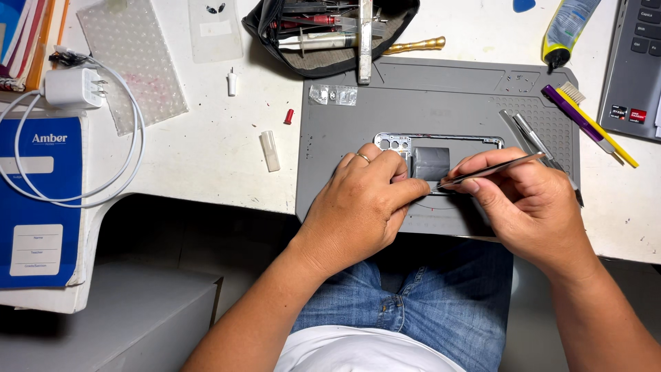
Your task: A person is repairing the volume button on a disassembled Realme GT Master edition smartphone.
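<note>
A phone frame [441, 142] with its back off lies on a grey work mat [427, 96], camera openings at its left end and a grey square patch in its middle. My left hand [361, 203], a ring on one finger, rests on the frame and pins its near side down. My right hand [527, 203] grips thin metal tweezers [492, 170], whose tip meets the frame just by my left fingertips. Most of the frame's lower half is hidden under both hands.
More metal tweezers [527, 134] and a purple and yellow brush [585, 124] lie on the mat's right. An open black tool pouch [330, 34] sits behind it. A white charger with cable [72, 89], a blue notebook [41, 200], a glue tube [564, 31] and a laptop corner [637, 62] surround it.
</note>
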